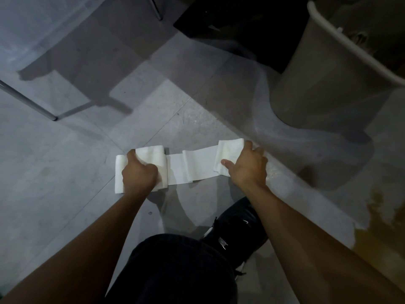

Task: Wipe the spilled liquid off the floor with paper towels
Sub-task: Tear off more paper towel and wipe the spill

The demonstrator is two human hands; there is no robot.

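A white strip of paper towel (pixel 197 166) stretches between my two hands above the grey floor. My left hand (pixel 139 172) grips the bunched left end, fingers curled round it. My right hand (pixel 249 165) holds the folded right end, thumb pressed on top of it. A yellowish spill (pixel 381 227) spreads over the floor at the right, below and to the right of my right forearm, apart from the towel.
A beige bin (pixel 328 69) stands at the upper right, a dark object (pixel 230 23) behind it. Thin metal legs (pixel 28 102) reach the floor at the left. My black shoe (pixel 236 224) and dark trouser leg (pixel 175 270) are below the towel.
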